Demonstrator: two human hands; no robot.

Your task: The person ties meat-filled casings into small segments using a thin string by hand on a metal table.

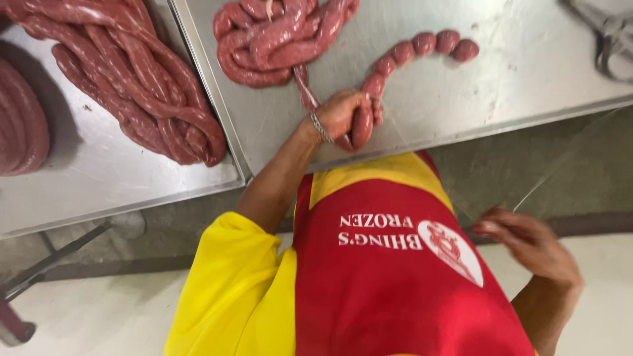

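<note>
My left hand (339,113) grips a raw pink sausage link (361,128) at the front edge of a steel table (514,79); a silver bracelet sits on its wrist. From that link a chain of short tied links (422,45) curves up to the right. A casing runs back from my hand to a coil of unlinked sausage (277,39). My right hand (527,247), blurred, is off the table by my red and yellow apron (389,283). Its fingers pinch a thin pale string (567,158) that stretches up toward the table's edge.
A second steel table (99,178) on the left carries a long pile of sausage ropes (132,72) and another coil (23,125) at the far left. Metal scissors (610,36) lie at the table's top right. Below are table legs and a pale floor.
</note>
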